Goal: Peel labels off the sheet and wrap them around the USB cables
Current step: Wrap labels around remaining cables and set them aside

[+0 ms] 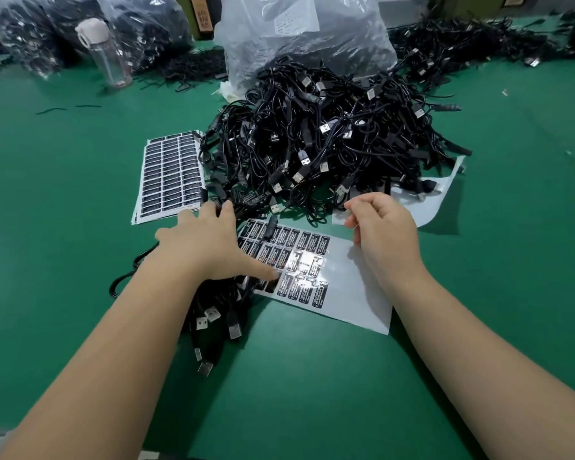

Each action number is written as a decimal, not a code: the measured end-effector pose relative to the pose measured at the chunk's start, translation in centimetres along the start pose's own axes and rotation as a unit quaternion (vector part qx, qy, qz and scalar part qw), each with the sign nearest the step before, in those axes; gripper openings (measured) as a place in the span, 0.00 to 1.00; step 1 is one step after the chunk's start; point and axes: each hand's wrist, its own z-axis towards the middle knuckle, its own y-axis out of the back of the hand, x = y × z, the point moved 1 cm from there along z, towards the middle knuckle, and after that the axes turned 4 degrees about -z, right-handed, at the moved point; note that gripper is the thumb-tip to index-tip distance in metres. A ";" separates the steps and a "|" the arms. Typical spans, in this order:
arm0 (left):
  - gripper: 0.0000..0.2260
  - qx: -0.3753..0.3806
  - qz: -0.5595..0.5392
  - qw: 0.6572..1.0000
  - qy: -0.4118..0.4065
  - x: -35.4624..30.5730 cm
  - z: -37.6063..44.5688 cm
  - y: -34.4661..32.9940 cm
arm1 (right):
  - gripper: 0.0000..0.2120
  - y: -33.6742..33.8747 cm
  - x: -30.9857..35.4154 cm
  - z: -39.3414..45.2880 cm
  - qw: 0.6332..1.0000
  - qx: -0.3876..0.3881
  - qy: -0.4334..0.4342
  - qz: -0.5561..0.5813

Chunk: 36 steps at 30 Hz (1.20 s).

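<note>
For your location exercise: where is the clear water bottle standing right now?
In the head view, the water bottle stands upright at the far left of the green table, beside bagged cables and left of the big cable pile.

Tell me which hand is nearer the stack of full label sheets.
Left. The left hand lies just below the stack of full label sheets, fingertips near its lower edge. The right hand is far to the stack's right, beyond the cable pile.

You're looking at a green table (312, 376) under bright overhead light; at its far edge stand clear plastic bags (299, 31) and a clear water bottle (105, 51).
</note>
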 end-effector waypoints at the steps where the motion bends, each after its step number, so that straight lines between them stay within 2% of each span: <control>1: 0.58 -0.008 0.006 1.000 -0.001 0.1 0.2 0.0 | 0.09 0.2 0.1 0.0 0.997 0.026 0.020 -0.066; 5: 0.41 -0.076 -0.013 0.997 -0.013 1.0 0.9 -0.2 | 0.04 0.9 0.6 -0.6 0.928 0.179 0.077 -0.319; 9: 0.38 -0.094 -0.038 0.995 -0.027 1.3 1.5 -0.5 | 0.26 1.5 1.1 -1.4 0.857 0.249 0.102 -0.440; 11: 0.38 -0.098 -0.042 0.993 -0.045 1.7 1.8 -0.3 | 0.30 1.8 1.3 -1.4 0.833 0.251 0.110 -0.481; 14: 0.38 -0.085 -0.015 0.992 -0.094 2.2 2.0 0.3 | 0.27 1.8 1.1 -1.2 0.834 0.218 0.121 -0.492; 16: 0.38 -0.082 0.025 0.993 -0.085 2.1 1.7 0.3 | 0.22 1.5 0.9 -0.8 0.842 0.187 0.132 -0.488; 17: 0.37 -0.095 0.042 0.992 -0.074 1.7 1.4 0.2 | 0.20 1.4 0.7 -0.6 0.847 0.170 0.134 -0.486; 19: 0.33 -0.168 0.041 0.981 -0.089 0.3 0.3 0.2 | 0.17 1.1 0.4 -0.3 0.852 0.130 0.138 -0.487; 21: 0.29 -0.237 -0.007 0.955 -0.177 -1.8 -1.0 0.3 | 0.16 0.9 0.2 -0.1 0.847 0.084 0.160 -0.501; 23: 0.27 -0.193 -0.049 0.943 -0.268 -3.7 -1.8 0.0 | 0.17 0.7 0.3 -0.2 0.838 0.062 0.185 -0.509; 25: 0.25 -0.120 -0.061 0.950 -0.283 -5.0 -2.1 -0.8 | 0.16 0.6 0.4 -0.6 0.826 0.066 0.189 -0.526; 26: 0.25 -0.112 -0.060 0.954 -0.273 -5.2 -2.0 -1.2 | 0.14 0.6 0.5 -0.8 0.820 0.063 0.187 -0.537; 29: 0.24 -0.146 -0.070 0.956 -0.243 -5.3 -1.6 -2.1 | 0.13 0.6 1.0 -1.5 0.821 0.072 0.187 -0.535; 32: 0.26 -0.158 -0.077 0.954 -0.243 -4.8 -1.2 -2.9 | 0.15 0.1 1.7 -2.2 0.825 0.150 0.175 -0.516; 34: 0.28 -0.122 -0.077 0.952 -0.268 -4.2 -1.2 -3.3 | 0.16 -0.1 1.9 -2.6 0.802 0.204 0.149 -0.542; 36: 0.30 -0.091 -0.083 0.950 -0.286 -3.5 -1.2 -3.4 | 0.19 -0.1 2.0 -2.9 0.787 0.226 0.138 -0.557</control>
